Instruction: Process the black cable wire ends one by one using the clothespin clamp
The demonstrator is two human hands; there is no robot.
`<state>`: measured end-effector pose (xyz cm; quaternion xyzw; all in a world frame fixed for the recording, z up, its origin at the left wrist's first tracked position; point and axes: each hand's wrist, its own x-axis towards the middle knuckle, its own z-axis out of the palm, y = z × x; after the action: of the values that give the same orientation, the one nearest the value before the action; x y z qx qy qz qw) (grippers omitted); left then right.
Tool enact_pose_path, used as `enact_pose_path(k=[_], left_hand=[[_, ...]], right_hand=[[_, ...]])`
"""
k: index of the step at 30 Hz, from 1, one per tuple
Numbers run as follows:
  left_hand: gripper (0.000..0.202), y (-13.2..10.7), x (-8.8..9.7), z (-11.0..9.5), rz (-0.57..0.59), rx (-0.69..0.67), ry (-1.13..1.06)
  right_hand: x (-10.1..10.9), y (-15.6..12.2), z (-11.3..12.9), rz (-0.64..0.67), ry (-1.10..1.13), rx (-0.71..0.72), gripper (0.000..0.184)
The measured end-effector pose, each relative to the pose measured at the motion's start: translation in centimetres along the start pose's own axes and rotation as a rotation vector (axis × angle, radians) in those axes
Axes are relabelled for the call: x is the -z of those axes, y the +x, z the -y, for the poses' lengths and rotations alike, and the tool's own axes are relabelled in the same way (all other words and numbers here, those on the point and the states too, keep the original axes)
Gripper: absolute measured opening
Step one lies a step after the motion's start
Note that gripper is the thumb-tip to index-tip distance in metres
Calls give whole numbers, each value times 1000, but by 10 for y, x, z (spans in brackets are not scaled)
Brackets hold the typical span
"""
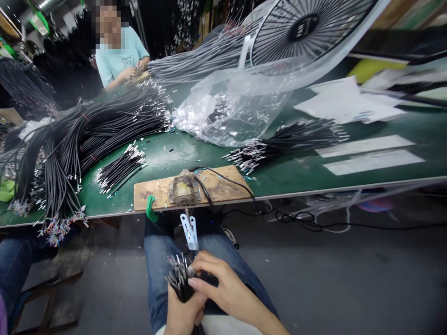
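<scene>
A bundle of thin black cables [182, 284] is held above the wearer's lap, below the near edge of a desk [157, 156]. Its long axis runs steeply, from the bottom of the view up and slightly left, with the tips pointing up toward the desk. The cables have smooth, dark, round jackets; their ends fan out unevenly into short, silvery tips.

The left hand [183, 312] wraps around the bundle below those tips, holding it. The right hand [223, 284] comes in from the right, thumb and fingertips drawn close together at the tips' right side; whether they pinch a single cable cannot be told.

Beneath are blue denim legs [159, 260]. Just beyond the hands, a pale blue plastic clip [189, 232] hangs from a small, grimy motor [184, 190] on a stained wooden board [228, 182], with a green clamp [151, 209] at the board's left end.

On the glossy green desktop, a short stack of black cables [122, 170] lies to the left, beside long, curving black cable bundles [115, 121]. Farther back are a crinkled, clear plastic bag [240, 111], a round wire-grilled fan [303, 28] and a person in a light blue shirt [120, 60].
</scene>
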<state>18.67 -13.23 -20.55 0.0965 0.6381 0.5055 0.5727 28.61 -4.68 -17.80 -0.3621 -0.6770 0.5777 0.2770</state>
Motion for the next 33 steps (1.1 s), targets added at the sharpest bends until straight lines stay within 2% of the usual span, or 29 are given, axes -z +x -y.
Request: enact_pose_path(k=[2, 4, 7, 11, 13, 14, 16, 20, 22, 25, 29, 31, 33], left_hand=[[54, 2, -1, -3, -11, -6, 5], [55, 5, -1, -10, -27, -27, 14], [49, 10, -1, -23, -54, -72, 27], [48, 12, -5, -35, -70, -113, 22], [49, 10, -9, -38, -60, -122, 8], [50, 8, -10, -39, -50, -125, 0], [50, 5, -13, -40, -25, -132, -12], [48, 2, -14, -45, 16, -152, -2], [47, 1, -12, -48, 19, -160, 22], [44, 1, -10, -51, 14, -162, 60], [46, 2, -8, -51, 4, -168, 81], [48, 2, -9, -49, -6, -170, 84], [49, 2, -10, -47, -20, -171, 90]], right_hand=[[4, 0, 2, 15, 25, 23, 21], [5, 2, 1, -65, 50, 49, 27], [1, 7, 1, -251, 61, 128, 29], [-12, 13, 12, -567, 23, 276, 27], [-17, 14, 16, -655, 56, 345, 25], [-19, 14, 17, -656, 105, 358, 24], [-22, 14, 15, -570, 267, 315, 25], [-22, 13, 5, -317, 632, 106, 33], [-19, 13, 3, -279, 716, 29, 38], [-9, 14, 10, -243, 704, 1, 40], [0, 16, 21, -170, 520, 62, 34], [-2, 15, 22, -210, 481, 57, 33], [-7, 15, 19, -312, 423, 84, 32]])
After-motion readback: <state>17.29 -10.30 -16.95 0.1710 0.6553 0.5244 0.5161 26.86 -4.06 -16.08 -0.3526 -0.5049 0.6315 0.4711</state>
